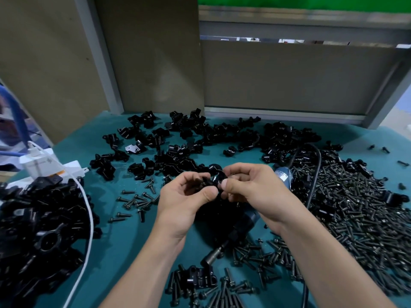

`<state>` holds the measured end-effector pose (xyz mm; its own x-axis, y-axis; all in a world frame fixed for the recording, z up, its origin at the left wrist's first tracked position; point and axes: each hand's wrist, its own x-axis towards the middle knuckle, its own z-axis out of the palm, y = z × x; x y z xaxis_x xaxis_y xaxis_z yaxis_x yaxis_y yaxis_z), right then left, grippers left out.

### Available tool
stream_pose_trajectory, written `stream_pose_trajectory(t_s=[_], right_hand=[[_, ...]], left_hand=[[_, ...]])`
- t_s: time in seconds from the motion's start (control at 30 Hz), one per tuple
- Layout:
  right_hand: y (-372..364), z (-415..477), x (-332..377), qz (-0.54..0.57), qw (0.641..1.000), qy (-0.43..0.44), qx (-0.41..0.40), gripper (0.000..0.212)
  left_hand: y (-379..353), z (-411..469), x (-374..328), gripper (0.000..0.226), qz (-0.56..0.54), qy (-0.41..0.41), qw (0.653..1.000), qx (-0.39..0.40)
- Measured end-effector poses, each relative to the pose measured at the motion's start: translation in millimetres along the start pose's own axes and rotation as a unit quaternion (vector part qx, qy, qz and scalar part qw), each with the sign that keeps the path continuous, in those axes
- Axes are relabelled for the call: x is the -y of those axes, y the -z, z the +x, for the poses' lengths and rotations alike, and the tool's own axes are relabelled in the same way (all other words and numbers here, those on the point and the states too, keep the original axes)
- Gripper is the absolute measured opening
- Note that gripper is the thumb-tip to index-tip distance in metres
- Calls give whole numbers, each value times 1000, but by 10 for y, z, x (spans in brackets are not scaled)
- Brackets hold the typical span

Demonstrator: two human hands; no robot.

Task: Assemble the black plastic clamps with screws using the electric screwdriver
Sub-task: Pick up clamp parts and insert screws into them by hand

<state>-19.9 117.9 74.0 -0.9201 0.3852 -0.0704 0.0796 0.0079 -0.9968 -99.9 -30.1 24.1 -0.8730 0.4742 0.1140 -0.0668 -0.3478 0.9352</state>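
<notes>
Both hands meet over the middle of the teal table (106, 196). My left hand (186, 196) and my right hand (246, 185) pinch a black plastic clamp (214, 174) between thumbs and fingers; much of the clamp is hidden by the fingers. The electric screwdriver (242, 223), blue-grey with a black cord, lies on the table under my right wrist, its bit (212, 256) pointing toward me. Loose black clamp halves (178, 138) lie scattered behind the hands. A big heap of black screws (347, 207) covers the right side.
A pile of black clamps (40, 227) sits at the left, with a white cable (89, 230) over it and a white power strip (44, 165) behind. Several screws (135, 201) lie left of the hands. One clamp (200, 277) rests at the front. Brown panels (289, 76) close the back.
</notes>
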Motion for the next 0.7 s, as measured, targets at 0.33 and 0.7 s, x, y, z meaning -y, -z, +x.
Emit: stream_pose_trajectory(t_s=[0.33,0.7], right_hand=[[-16,16,0,-110,992,21,-63,12],[-230,-52,18,-160,985,-55,-33,23]], left_hand=[[16,29,105,37,247,-55,965,-71],[-19,-139,87,81,403,-179,896,-56]])
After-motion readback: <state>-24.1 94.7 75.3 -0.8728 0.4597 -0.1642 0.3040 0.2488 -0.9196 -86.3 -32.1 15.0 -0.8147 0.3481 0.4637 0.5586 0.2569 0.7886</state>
